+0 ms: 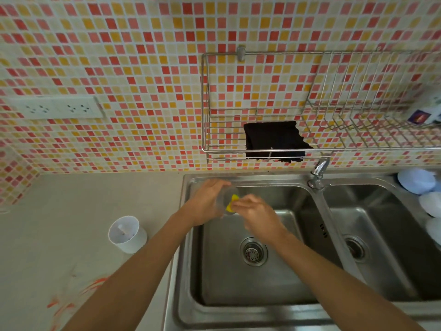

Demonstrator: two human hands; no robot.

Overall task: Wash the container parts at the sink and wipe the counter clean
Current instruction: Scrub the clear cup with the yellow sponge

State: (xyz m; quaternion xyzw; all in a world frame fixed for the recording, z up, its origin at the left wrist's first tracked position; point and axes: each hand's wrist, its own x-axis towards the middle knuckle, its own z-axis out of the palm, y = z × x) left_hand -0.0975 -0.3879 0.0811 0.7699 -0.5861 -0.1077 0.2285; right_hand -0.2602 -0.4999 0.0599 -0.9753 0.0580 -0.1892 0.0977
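Over the left basin of the steel sink (238, 304), my left hand (207, 201) grips a clear plastic container part (228, 191) from its left side. My right hand (256, 212) holds a yellow sponge (231, 203) pressed against the container's open side. Both are blurred, and most of the sponge is hidden behind my fingers. A white cylindrical container part (127, 234) with a centre post stands upright on the grey counter (83, 211), left of the sink. Orange smears (71, 299) mark the counter near its front left.
A chrome faucet (318, 172) rises between the two basins. Above the sink a wire rack (310, 103) hangs on the tiled wall, with a black cloth (274, 142) draped on it. White round items (417, 181) lie at the far right. A wall socket (55, 107) sits at left.
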